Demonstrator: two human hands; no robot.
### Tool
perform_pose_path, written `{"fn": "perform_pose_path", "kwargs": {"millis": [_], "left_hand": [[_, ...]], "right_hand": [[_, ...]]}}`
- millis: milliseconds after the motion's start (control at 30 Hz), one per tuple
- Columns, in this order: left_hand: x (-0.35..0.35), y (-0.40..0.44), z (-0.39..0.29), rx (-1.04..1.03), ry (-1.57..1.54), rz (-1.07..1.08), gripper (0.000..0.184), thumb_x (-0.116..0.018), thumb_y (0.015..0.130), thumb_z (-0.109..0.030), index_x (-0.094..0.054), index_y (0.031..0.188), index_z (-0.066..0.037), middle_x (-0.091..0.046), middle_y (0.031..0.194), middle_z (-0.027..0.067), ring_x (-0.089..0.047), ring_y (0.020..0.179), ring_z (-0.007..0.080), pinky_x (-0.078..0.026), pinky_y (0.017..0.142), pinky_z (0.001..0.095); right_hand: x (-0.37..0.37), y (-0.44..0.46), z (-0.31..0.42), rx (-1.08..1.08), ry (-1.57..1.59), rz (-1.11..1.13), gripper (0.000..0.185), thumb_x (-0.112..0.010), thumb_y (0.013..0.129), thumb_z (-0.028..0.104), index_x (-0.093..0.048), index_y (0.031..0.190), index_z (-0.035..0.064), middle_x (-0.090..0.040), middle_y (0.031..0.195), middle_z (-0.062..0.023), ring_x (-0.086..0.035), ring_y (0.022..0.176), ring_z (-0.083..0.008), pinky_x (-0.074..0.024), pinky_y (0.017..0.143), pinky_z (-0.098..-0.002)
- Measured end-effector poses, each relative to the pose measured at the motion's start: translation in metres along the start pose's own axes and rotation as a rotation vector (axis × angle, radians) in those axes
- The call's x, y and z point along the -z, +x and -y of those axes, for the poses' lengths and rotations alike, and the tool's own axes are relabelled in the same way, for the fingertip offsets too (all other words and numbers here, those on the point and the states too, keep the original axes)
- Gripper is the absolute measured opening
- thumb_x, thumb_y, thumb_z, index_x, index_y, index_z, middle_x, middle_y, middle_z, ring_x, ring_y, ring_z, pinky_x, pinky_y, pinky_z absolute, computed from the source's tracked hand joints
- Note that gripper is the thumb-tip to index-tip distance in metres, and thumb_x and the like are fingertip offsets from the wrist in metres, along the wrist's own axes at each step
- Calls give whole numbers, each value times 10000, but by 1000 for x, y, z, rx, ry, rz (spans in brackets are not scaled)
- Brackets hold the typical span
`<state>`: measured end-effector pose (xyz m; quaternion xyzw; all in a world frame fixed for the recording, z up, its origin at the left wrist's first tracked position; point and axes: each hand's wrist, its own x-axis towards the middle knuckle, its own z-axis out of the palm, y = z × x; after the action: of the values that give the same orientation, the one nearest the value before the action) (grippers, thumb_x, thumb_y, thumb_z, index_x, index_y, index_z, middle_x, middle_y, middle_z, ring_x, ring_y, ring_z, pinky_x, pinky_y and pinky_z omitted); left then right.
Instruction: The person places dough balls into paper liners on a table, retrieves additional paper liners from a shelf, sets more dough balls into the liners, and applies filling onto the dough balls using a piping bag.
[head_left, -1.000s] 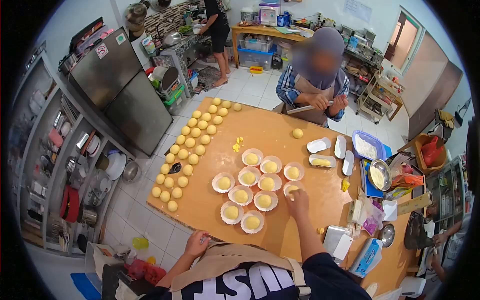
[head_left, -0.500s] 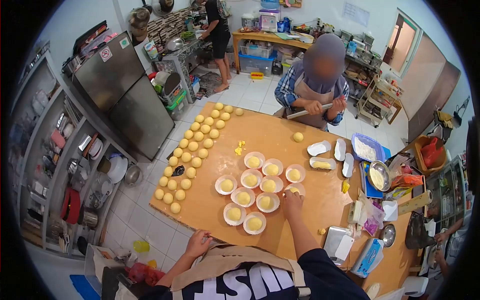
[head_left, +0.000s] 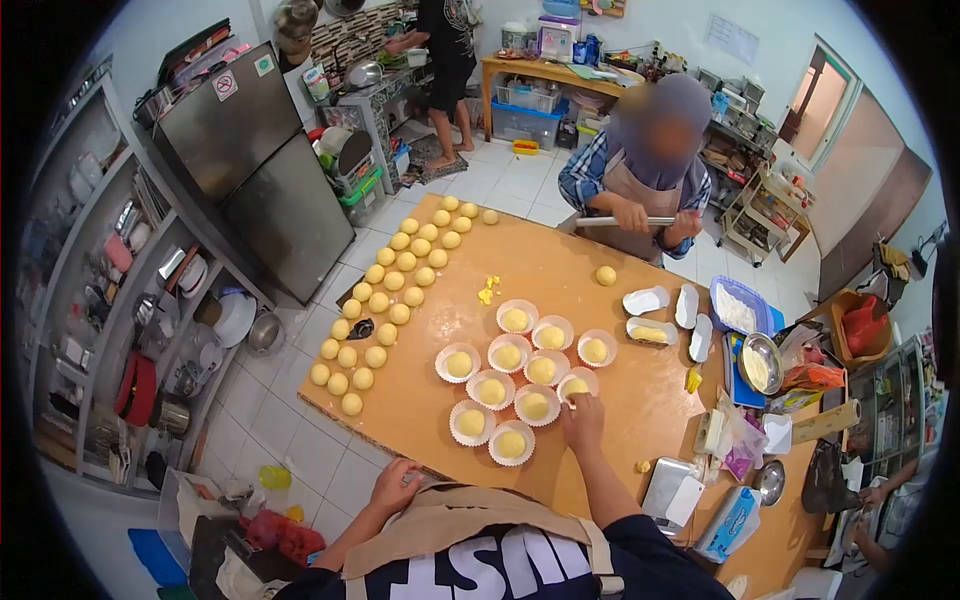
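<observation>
My right hand (head_left: 583, 422) pinches the near right edge of a white fluted paper baking cup (head_left: 568, 391) that holds a pale yellow dough ball (head_left: 575, 386). This cup sits at the right side of a cluster of several similar cups, each with a dough ball; one cup (head_left: 597, 348) stands just behind it. My left hand (head_left: 397, 486) rests by the table's near edge, fingers loosely curled and apart, with nothing visible in them. Rows of round dough balls (head_left: 407, 262) lie along the table's left side.
Across the wooden table (head_left: 420, 420), a person (head_left: 640, 170) holds a rolling pin (head_left: 625, 221). To the right are white boat-shaped paper cups (head_left: 645, 300), a blue basin of flour (head_left: 735, 305), a metal bowl (head_left: 761, 362) and a scale (head_left: 672, 490). Another person stands at the back counter.
My right hand has shifted the paper cup left, closer to the cluster. My left hand stays by the table edge. The person opposite has turned the rolling pin nearly level. The view has shifted slightly.
</observation>
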<state>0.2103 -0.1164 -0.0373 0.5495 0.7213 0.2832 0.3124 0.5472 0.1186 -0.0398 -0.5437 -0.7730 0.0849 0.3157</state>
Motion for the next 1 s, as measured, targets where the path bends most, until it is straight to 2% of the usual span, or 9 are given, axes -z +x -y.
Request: {"fn": "perform_pose_path", "kwargs": {"millis": [100, 200, 300, 400, 500, 700, 800, 900, 1000], "left_hand": [[1, -1, -7, 53, -24, 32, 260, -694, 823, -174, -632, 1044, -52, -630, 1029, 113, -621, 958, 276, -506, 827, 374], [-4, 3, -2, -18, 20, 51, 261, -697, 822, -169, -630, 1043, -48, -631, 1019, 114, -626, 943, 274, -507, 827, 374], [-4, 8, 0, -95, 32, 55, 257, -699, 820, -159, -629, 1040, -46, -630, 1008, 116, -629, 933, 271, -506, 826, 374], [1, 12, -12, -87, 20, 57, 251, -698, 821, -153, -629, 1037, -47, -628, 1003, 114, -623, 954, 268, -506, 827, 371], [0, 12, -3, -82, 21, 38, 250, -698, 821, -154, -629, 1039, -53, -626, 1010, 110, -615, 971, 264, -508, 818, 368], [4, 2, -7, 23, -34, 53, 264, -699, 818, -158, -626, 1054, -64, -619, 1030, 111, -607, 965, 286, -506, 815, 377], [-4, 6, -4, -80, 4, 44, 267, -696, 815, -164, -628, 1054, -67, -614, 1041, 111, -594, 985, 309, -490, 848, 388], [-8, 30, -21, -327, 133, 21, 288, -699, 806, -182, -630, 1065, -76, -602, 1091, 106, -566, 1053, 315, -460, 905, 404], [-13, 58, -53, -426, 314, 55, 367, -715, 790, -213, -615, 1120, -88, -576, 1186, 103, -529, 1146, 303, -418, 962, 427]], "right_hand": [[6, -22, 17, -450, 213, 290, 146, -661, 853, 118, -586, 953, 43, -639, 838, -109, -632, 746, -244, -489, 657, -370], [-34, -47, 3, -477, 394, 137, 145, -628, 881, 97, -518, 950, 32, -608, 780, -105, -616, 628, -190, -494, 540, -334], [-58, -42, 1, -795, 884, 107, 182, -618, 877, 68, -446, 934, 45, -584, 740, -83, -602, 606, -150, -487, 479, -300], [-72, -35, -7, -683, 665, 175, 204, -602, 863, 34, -405, 910, 58, -586, 746, -80, -590, 573, -136, -466, 423, -275], [-66, -32, 1, -748, 750, 303, 182, -585, 857, 11, -421, 917, 60, -587, 748, -77, -583, 559, -123, -451, 413, -267], [-19, -21, 50, -473, 334, 300, 134, -631, 813, 47, -545, 914, 35, -625, 837, -129, -633, 708, -253, -508, 599, -359], [-12, -20, 58, 85, 101, 154, 165, -659, 791, 106, -593, 926, 36, -622, 986, -142, -607, 891, -316, -489, 780, -414], [-13, -21, 67, 262, 93, 497, 221, -662, 781, 139, -613, 978, 54, -595, 1091, -137, -569, 995, -318, -464, 843, -433], [-28, -30, 70, 334, -38, 613, 271, -655, 786, 155, -624, 1039, 62, -585, 1118, -131, -562, 1022, -319, -471, 827, -425]]}}
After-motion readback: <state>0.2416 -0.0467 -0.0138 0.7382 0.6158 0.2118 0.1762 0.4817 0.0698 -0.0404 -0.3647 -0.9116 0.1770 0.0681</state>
